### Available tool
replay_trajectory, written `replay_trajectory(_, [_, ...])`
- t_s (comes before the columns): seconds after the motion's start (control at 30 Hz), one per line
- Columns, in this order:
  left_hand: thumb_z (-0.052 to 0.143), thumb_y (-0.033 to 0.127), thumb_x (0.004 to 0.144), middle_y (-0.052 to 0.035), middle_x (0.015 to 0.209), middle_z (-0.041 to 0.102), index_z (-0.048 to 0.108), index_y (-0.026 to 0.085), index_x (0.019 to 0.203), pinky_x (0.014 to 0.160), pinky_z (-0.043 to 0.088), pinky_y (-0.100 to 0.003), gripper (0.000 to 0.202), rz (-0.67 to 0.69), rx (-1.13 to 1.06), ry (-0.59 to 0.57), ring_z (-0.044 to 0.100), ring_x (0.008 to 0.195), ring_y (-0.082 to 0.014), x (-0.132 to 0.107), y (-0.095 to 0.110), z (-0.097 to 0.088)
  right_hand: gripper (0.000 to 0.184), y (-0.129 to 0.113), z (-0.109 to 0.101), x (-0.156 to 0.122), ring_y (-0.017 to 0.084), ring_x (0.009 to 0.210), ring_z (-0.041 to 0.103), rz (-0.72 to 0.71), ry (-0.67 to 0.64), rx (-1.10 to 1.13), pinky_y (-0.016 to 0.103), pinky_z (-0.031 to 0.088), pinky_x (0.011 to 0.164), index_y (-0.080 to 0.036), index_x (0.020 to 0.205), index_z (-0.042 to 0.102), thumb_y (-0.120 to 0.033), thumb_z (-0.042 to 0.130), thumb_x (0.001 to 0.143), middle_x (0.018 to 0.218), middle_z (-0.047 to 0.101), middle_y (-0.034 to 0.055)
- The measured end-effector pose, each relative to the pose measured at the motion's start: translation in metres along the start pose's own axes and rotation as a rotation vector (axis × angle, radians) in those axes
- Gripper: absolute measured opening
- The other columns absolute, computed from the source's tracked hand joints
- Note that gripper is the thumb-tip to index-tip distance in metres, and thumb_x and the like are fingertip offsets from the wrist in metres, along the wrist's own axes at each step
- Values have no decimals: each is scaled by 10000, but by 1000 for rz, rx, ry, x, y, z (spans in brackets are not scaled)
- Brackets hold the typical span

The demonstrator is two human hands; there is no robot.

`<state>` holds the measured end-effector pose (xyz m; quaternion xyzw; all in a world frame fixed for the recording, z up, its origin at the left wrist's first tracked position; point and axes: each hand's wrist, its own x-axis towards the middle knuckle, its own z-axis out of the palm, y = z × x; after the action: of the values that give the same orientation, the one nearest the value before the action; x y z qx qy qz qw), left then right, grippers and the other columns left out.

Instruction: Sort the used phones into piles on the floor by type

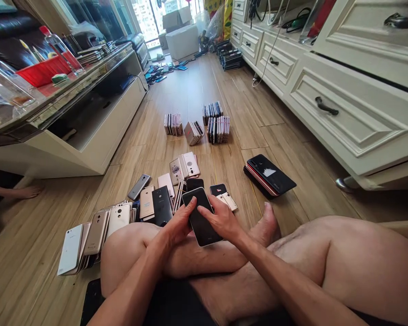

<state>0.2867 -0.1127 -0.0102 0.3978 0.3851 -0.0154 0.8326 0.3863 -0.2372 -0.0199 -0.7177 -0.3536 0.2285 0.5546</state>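
Note:
A smartphone (pixel 204 226) with a dark screen and a light rim is held over my crossed legs. My left hand (pixel 180 222) grips its left edge, thumb on the glass. From the right side my right hand (pixel 222 219) also holds it, its thumb over the screen. Just beyond lie loose phones, among them a black phone (pixel 162 206), a gold phone (pixel 147 201) and a grey phone (pixel 139 187). Leaning rows of phones spread to the left, with a white phone (pixel 70 244) at the near end. My hands partly hide the phones behind them.
A phone stack (pixel 272 174) with a black one on top sits right of my foot. Several upright phone bundles (pixel 218 130) stand farther ahead on the wooden floor. White drawers (pixel 347 113) line the right; a low table (pixel 88 140) stands left. Another person's foot (pixel 29 192) shows at far left.

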Motion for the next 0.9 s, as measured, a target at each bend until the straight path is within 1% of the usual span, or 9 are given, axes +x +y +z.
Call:
replay_trajectory(0.17, [854, 558, 733, -61, 992, 755, 699, 197, 1135, 701, 582, -273, 562, 78, 39, 45, 704, 845, -193, 2, -1, 0, 327, 7, -5, 7, 244, 1044, 662, 111, 178, 38, 385, 485, 967, -237, 1108, 742, -342, 489, 929, 1082, 741, 71])
replay_trajectory(0.27, [887, 546, 691, -68, 1001, 754, 684, 189, 1142, 690, 584, -276, 609, 99, 65, 61, 700, 815, -189, 3, 0, 0, 359, 8, -7, 8, 244, 977, 679, 248, 49, 191, 355, 522, 862, -221, 1090, 741, -450, 521, 922, 1037, 752, 56])
replay_trajectory(0.4, [913, 542, 652, -75, 1016, 754, 665, 179, 1149, 711, 591, -282, 664, 194, 67, 119, 701, 803, -190, 4, 3, 2, 326, 1, -4, 5, 232, 863, 666, 167, -138, 152, 337, 528, 768, -214, 1052, 724, -452, 567, 896, 925, 723, 31])
replay_trajectory(0.5, [904, 543, 668, -53, 955, 750, 665, 194, 1155, 740, 587, -283, 645, 236, 90, 145, 703, 831, -198, 3, 1, 4, 225, -1, -3, 2, 249, 875, 646, 108, 64, -131, 382, 526, 822, -209, 940, 718, -370, 572, 884, 907, 687, 63])
replay_trajectory(0.57, [875, 568, 699, -53, 933, 748, 657, 204, 1199, 751, 591, -304, 656, 198, 95, 68, 708, 834, -210, 3, -1, 4, 290, -1, -3, 1, 273, 955, 649, 113, 155, -152, 404, 550, 840, -208, 1002, 722, -415, 533, 927, 1003, 677, 104])
replay_trajectory(0.67, [803, 595, 773, -59, 883, 738, 638, 187, 1212, 698, 615, -356, 622, 56, 18, -36, 709, 723, -211, 3, -2, 1, 446, -1, -1, -2, 265, 1002, 679, 197, 1, 151, 368, 616, 719, -222, 1181, 700, -529, 447, 978, 1238, 638, 132])
replay_trajectory(0.73, [786, 492, 825, -67, 847, 732, 642, 146, 1158, 681, 629, -365, 501, 13, -80, -8, 703, 667, -198, 3, 0, -1, 437, 1, 0, -2, 245, 1009, 695, 204, -88, 303, 358, 637, 724, -221, 1174, 712, -513, 460, 968, 1334, 604, 122])
replay_trajectory(0.83, [753, 324, 862, -114, 948, 759, 642, 117, 1175, 765, 648, -383, 391, 86, -182, 13, 741, 762, -216, 3, 7, -1, 354, 8, -5, 4, 222, 983, 700, 183, 18, 257, 370, 626, 833, -207, 1114, 738, -417, 550, 899, 1243, 657, 103])
replay_trajectory(0.9, [736, 302, 877, -140, 1038, 765, 630, 118, 1237, 827, 648, -409, 419, 150, -187, -12, 757, 871, -250, 1, 10, 0, 356, 15, -11, 9, 212, 917, 704, 249, 125, 204, 363, 618, 814, -204, 1123, 728, -405, 593, 863, 1120, 705, 88])
